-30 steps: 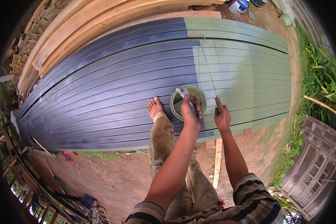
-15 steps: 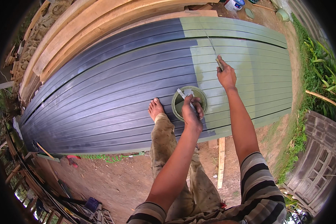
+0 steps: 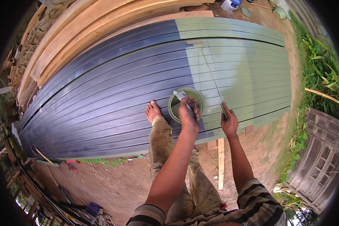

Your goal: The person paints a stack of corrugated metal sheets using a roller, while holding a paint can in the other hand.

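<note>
Gripping the roller (image 3: 194, 42) in the right hand (image 3: 229, 120), with its near end mostly hidden there and its far end well ahead, leftward; clasping a pale strip (image 3: 179, 95), hard to identify, with the left hand (image 3: 188, 112); partly covering the bucket (image 3: 170, 106) just beneath that hand.

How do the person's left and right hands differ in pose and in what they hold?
The left hand curls over the green bucket; the right hand is off to its right. The left hand holds a pale flat strip; the right hand, a roller with a long thin rod. Both are bare.
</note>
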A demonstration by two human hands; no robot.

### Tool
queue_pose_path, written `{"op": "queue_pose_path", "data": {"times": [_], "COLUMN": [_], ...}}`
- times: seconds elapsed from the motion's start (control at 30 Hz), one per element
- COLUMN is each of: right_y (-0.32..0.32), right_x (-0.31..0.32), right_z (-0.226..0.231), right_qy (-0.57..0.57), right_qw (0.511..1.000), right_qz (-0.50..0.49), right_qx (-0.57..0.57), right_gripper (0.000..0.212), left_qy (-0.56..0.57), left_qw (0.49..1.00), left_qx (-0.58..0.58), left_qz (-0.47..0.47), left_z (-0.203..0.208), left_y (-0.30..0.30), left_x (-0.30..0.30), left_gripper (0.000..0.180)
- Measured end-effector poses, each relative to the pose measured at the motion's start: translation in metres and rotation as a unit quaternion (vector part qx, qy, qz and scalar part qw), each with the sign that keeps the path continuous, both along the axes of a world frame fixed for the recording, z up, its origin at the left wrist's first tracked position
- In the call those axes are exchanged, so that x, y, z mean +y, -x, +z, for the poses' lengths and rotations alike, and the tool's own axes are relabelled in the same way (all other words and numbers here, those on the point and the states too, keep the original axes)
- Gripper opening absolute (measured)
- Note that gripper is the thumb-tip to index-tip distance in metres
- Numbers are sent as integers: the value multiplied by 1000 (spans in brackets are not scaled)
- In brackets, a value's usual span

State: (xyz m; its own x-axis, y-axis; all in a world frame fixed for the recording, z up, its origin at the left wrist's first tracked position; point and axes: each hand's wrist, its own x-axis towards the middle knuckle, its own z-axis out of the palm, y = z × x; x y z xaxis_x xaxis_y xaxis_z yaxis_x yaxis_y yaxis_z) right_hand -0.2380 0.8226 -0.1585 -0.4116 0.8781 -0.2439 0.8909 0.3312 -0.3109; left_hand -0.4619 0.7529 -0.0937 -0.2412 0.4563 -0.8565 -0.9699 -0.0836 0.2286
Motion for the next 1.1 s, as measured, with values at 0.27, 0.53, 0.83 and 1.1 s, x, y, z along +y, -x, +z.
{"op": "queue_pose_path", "data": {"times": [0.27, 0.53, 0.83, 1.1], "right_y": [-50, -29, -149, -71], "right_x": [-5, 66, -32, 25], "right_z": [4, 4, 53, 39], "right_qy": [-23, 0, 87, 5], "right_qw": [1000, 999, 992, 998], "right_qz": [-12, 16, 21, 24], "right_qx": [-16, -33, -89, -66], "right_gripper": [67, 66, 66, 61], "left_qy": [-8, -4, -6, -15], "left_qw": [1000, 1000, 1000, 999], "left_qx": [6, 1, -15, 35], "left_qz": [-1, -21, -4, -24], "left_z": [-2, -5, -6, -12], "left_y": [-2, -15, -9, -23], "left_x": [-1, -3, -6, -7], "left_gripper": [35, 33, 34, 35]}}
